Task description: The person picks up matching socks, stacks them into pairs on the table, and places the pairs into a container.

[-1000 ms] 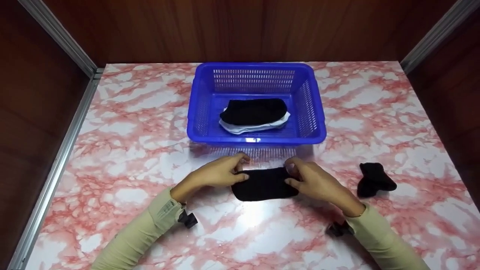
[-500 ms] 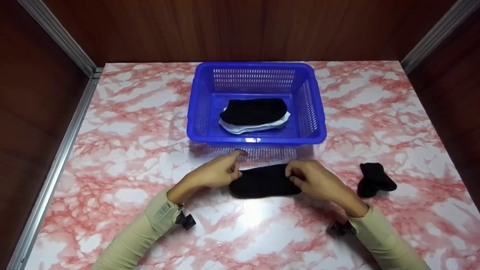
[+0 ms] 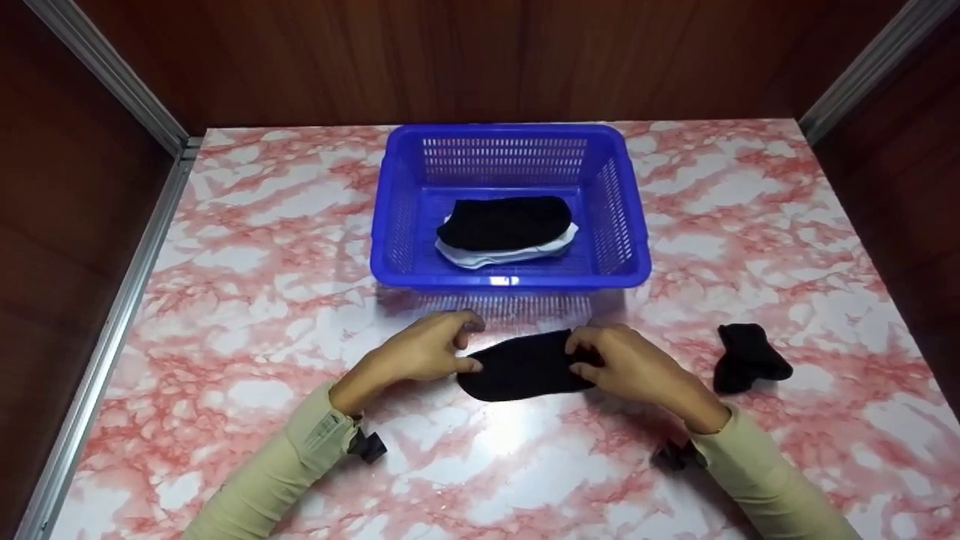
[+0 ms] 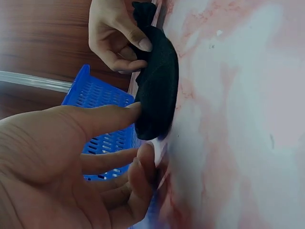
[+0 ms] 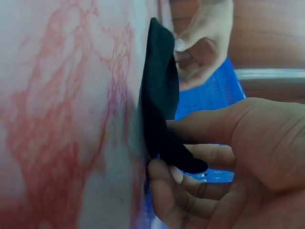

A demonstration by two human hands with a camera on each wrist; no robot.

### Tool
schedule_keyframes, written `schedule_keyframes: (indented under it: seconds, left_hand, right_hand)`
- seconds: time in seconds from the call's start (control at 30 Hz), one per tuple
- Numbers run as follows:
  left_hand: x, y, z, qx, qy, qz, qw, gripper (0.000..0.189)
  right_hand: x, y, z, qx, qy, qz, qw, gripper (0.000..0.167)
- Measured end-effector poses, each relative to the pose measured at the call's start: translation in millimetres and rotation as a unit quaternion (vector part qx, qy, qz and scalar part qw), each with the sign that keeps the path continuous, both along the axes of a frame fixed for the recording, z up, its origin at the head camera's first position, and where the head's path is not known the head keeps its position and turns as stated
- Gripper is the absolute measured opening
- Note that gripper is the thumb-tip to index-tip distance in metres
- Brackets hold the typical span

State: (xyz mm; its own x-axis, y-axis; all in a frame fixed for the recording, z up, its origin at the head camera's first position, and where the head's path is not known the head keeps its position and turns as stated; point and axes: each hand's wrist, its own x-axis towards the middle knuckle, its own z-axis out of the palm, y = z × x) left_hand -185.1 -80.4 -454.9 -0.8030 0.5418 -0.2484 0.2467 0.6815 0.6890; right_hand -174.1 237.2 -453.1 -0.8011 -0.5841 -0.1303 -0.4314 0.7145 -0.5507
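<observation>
A flat black sock lies crosswise in front of the basket, its rounded end to the left. My right hand pinches the sock's right end between thumb and fingers; in the right wrist view the fabric bends up between them. At the rounded end is my left hand, its thumb tip touching the sock's edge. In the left wrist view the other fingers of the left hand are loosely bent, apart from the black sock.
Behind the hands stands a blue plastic basket, with a black sock on white socks inside. A crumpled black sock lies on the marbled table at the right. Dark wooden panels enclose the table.
My left thumb has shifted slightly left to the sock's rounded end, and that hand's fingers have dropped a little. The sock's outline now slopes more. The right hand stays at its end.
</observation>
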Motion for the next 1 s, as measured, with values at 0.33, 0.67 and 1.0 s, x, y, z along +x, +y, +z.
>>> schedule_keyframes:
  seconds: [0.33, 0.67, 1.0]
  left_hand:
    - [3.5, 3.2, -0.7, -0.039, 0.009, -0.011, 0.9992, 0.058]
    - [4.3, 3.3, -0.8, -0.051, 0.027, -0.008, 0.9983, 0.055]
    - [4.6, -0.6, 18.7, -0.006, 0.029, 0.025, 0.9992, 0.053]
  right_hand:
    - [-0.9, 0.3, -1.3, 0.027, 0.000, -0.006, 0.9996, 0.020]
    - [-0.4, 0.8, 1.7, 0.036, 0.013, -0.001, 0.9993, 0.021]
    - [-1.2, 11.7, 17.7, 0.013, 0.062, -0.003, 0.9980, 0.015]
